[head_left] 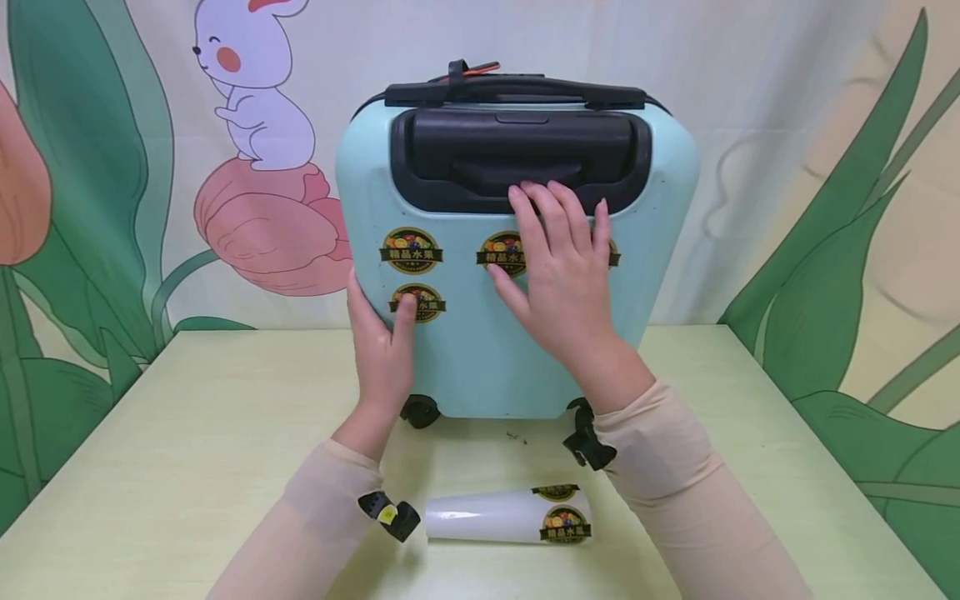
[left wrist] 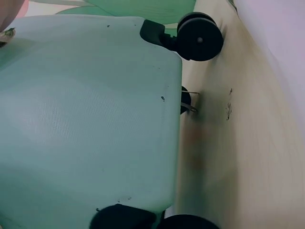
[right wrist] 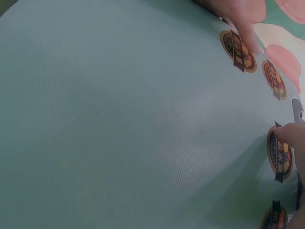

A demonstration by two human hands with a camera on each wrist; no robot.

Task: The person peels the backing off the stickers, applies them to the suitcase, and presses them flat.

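Observation:
A mint-green suitcase (head_left: pixel 495 358) stands upright on the table, its front toward me. My left hand (head_left: pixel 382 358) holds its left edge, with the thumb over the lower round fruit sticker (head_left: pixel 430 312) and the fingers along the side. My right hand (head_left: pixel 566 275) lies on the upper front, fingers extended to the black handle recess (head_left: pixel 442 198). Its thumb touches the middle sticker (head_left: pixel 495 250); another sticker (head_left: pixel 615 253) is mostly covered by this hand. The upper left sticker (head_left: pixel 411 250) lies uncovered. In the right wrist view, the right thumb (right wrist: pixel 290 133) overlaps the middle sticker (right wrist: pixel 280 155).
A curled white sticker sheet (head_left: pixel 480 517) with fruit stickers at its right end lies in front of the suitcase. Black wheels (head_left: pixel 420 411) support the case on the pale table (head_left: pixel 187 467). Behind stands a backdrop (head_left: pixel 750 125) with a painted rabbit and plants.

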